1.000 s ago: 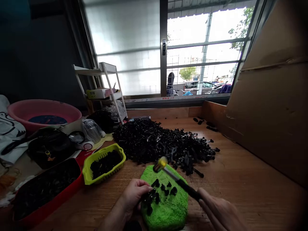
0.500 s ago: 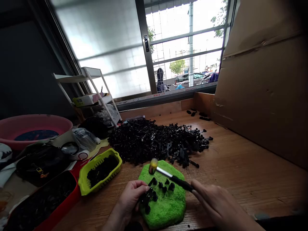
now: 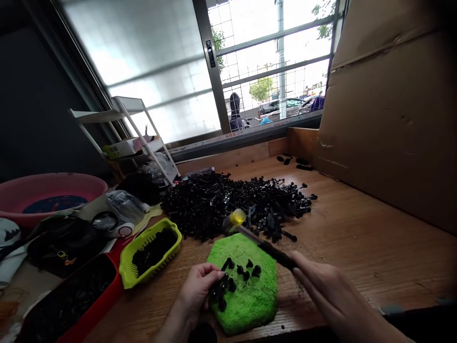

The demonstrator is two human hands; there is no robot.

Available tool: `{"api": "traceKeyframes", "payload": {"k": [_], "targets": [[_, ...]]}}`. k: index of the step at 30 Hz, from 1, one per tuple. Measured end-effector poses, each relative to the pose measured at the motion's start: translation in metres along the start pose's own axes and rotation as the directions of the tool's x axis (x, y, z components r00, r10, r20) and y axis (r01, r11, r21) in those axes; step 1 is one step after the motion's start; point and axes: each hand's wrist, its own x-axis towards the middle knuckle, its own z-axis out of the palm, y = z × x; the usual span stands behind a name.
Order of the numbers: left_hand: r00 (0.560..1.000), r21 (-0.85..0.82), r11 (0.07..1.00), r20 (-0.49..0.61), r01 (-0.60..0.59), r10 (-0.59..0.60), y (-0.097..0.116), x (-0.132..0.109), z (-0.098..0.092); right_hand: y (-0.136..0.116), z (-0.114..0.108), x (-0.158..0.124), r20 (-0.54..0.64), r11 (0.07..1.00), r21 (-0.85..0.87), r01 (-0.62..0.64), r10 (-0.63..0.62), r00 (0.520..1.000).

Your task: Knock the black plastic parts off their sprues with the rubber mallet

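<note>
My right hand (image 3: 330, 288) is closed round the black handle of a small mallet (image 3: 276, 255). Its yellow-faced head is raised over the far edge of a fuzzy bright-green pad (image 3: 246, 309). At the pad's left edge, my left hand (image 3: 196, 290) pinches a small black plastic part (image 3: 219, 287) between thumb and fingers; its exact shape is partly hidden. Several small black knob-like pieces (image 3: 246, 275) lie on the pad just right of those fingers.
Behind the pad spreads a large heap of black plastic parts (image 3: 228, 205). To the left stand a yellow-green basket (image 3: 124, 267) and a red bin (image 3: 107, 305), both holding black pieces. A cardboard sheet (image 3: 385, 143) rises at the right; a white rack (image 3: 132, 128) stands back left.
The mallet has been lifted away from the pad, its head now higher and a little to the right. My left hand keeps its pinch in nearly the same place.
</note>
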Motion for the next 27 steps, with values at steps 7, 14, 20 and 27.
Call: {"api": "traceKeyframes", "payload": {"k": [7, 14, 20, 27], "targets": [[1.0, 0.014, 1.0, -0.007, 0.019, -0.019, 0.003, 0.0, -0.001, 0.002, 0.001, -0.001, 0.131, 0.984, -0.179, 0.001, 0.023, 0.991], [1.0, 0.022, 1.0, 0.007, 0.018, -0.018, 0.003, 0.001, -0.001, 0.002, 0.004, 0.004, 0.048, 0.995, -0.101, 0.002, 0.003, 0.999], [1.0, 0.041, 0.999, -0.002, 0.02, -0.02, 0.004, 0.001, 0.001, 0.005, 0.006, -0.001, 0.089, 0.994, -0.109, -0.01, 0.019, 0.996], [1.0, -0.069, 0.998, 0.028, 0.015, -0.013, -0.002, 0.0, -0.007, 0.029, 0.002, 0.004, -0.004, 0.875, 0.471, -0.115, 0.132, 0.991]]}}
